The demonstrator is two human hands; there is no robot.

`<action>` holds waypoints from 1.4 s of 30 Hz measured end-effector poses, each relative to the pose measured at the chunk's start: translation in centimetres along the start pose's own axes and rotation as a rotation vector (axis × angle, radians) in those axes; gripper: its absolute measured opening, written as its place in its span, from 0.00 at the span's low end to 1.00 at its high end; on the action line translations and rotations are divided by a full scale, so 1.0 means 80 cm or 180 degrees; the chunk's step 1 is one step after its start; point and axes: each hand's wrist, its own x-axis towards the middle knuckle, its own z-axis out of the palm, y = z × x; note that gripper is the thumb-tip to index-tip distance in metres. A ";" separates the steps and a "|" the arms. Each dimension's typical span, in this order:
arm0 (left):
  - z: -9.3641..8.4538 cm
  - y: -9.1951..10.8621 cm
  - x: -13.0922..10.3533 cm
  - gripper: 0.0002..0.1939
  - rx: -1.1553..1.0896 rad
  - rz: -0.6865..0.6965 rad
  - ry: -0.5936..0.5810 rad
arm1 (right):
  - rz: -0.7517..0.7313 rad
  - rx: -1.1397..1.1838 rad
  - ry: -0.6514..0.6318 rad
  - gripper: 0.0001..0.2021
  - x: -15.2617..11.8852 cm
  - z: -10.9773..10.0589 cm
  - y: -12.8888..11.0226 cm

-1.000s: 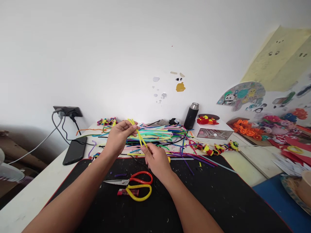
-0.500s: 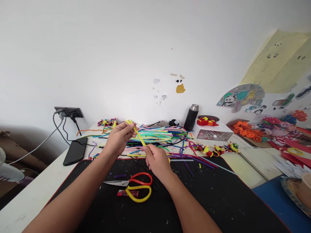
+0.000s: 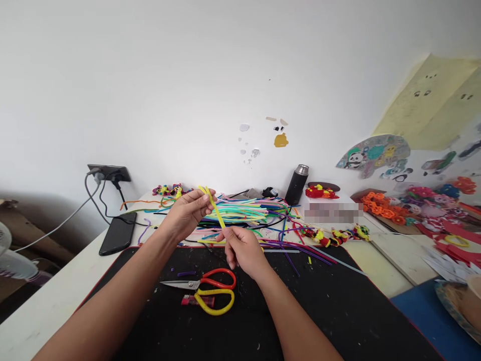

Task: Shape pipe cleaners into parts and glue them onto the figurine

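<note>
Yellow pipe cleaners (image 3: pixel 218 213) stretch at a slant between my two hands, above the mat. My left hand (image 3: pixel 191 208) pinches them near their upper ends, which poke out past the fingers. Lower down, my right hand (image 3: pixel 242 250) is closed around the other end and hides it. Below my hands, scissors (image 3: pixel 199 286) with one red and one yellow handle lie on the black mat (image 3: pixel 165 331). A small red lighter (image 3: pixel 188 300) sits partly under the yellow handle. Behind my hands spreads a pile of pipe cleaners (image 3: pixel 244 210) in many colours.
A black phone (image 3: pixel 118 234) lies at the left, near a wall socket (image 3: pixel 108 173) with cables. Toward the back stand a black flask (image 3: pixel 296 185) and a partly blurred box (image 3: pixel 332 211). Small finished figures (image 3: pixel 338 235) and orange flowers (image 3: pixel 383 206) lie on the right.
The view has shifted slightly. Both hands keep hold of the yellow pipe cleaners in nearly the same place, and the upper ends now look a little more spread apart.
</note>
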 end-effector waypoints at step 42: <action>0.000 -0.007 -0.003 0.18 0.1410 -0.0069 -0.0514 | 0.0198 0.0292 -0.0135 0.31 0.003 0.000 0.004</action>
